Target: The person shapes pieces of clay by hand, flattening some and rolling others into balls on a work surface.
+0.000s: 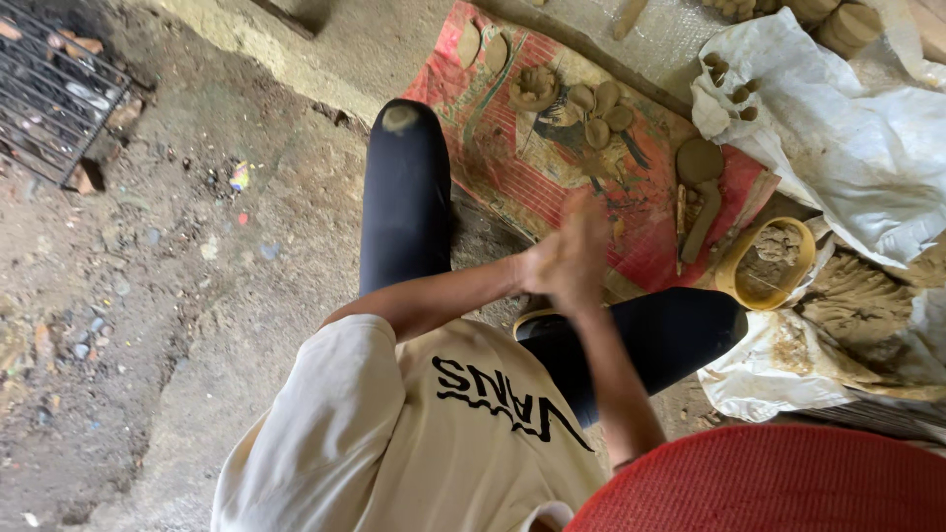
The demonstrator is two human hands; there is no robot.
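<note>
Clay, a small lump I judge, is hidden between my palms: my left hand [540, 266] and right hand [581, 258] press flat together, blurred, just below the red mat [552, 187] on the floor, so how tightly each grip closes I cannot tell. To do this well, I would keep the pressure even and the palms moving, I think. Right of the mat a white sheet [847, 148] carries small clay pieces; at the mat's lower right corner a yellow bowl [734, 281] holds lumpy grey clay.
</note>
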